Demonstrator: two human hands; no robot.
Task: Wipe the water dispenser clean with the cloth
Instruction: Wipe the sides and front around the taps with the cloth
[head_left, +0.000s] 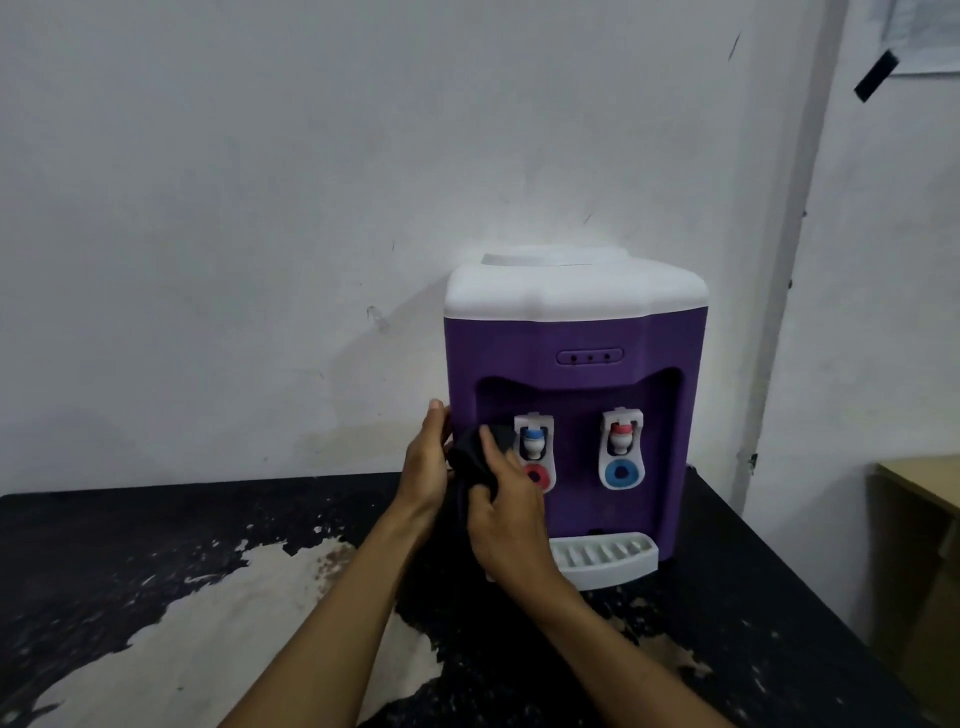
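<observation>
Since the dispenser (571, 338) is the main thing here: it's a purple countertop unit with a white top (571, 291), sitting upright toward the back right of a black table (156, 545), close to the wall (260, 208). The cloth (470, 462) is black and bunched up against the front left corner of the dispenser, just beside the blue-capped tap (532, 441), with the rest of it hanging down toward the table. The right hand (511, 519) grips the cloth, fingers curled round it and one finger lying along the top of the bundle, pressing it onto the purple front. The left hand (423, 467) is at the dispenser's left side, fingers stretched out fairly straight with the tips touching the corner edge, right next to the cloth. The red-capped tap (621, 434) sits further right in the same recess, apart from both hands. Below the taps there's a white drip tray (605, 558) sticking out at the base. The table's paint is badly worn, with a big pale patch on the near left. Off to the far right is the edge of a tan desk (919, 519).
</observation>
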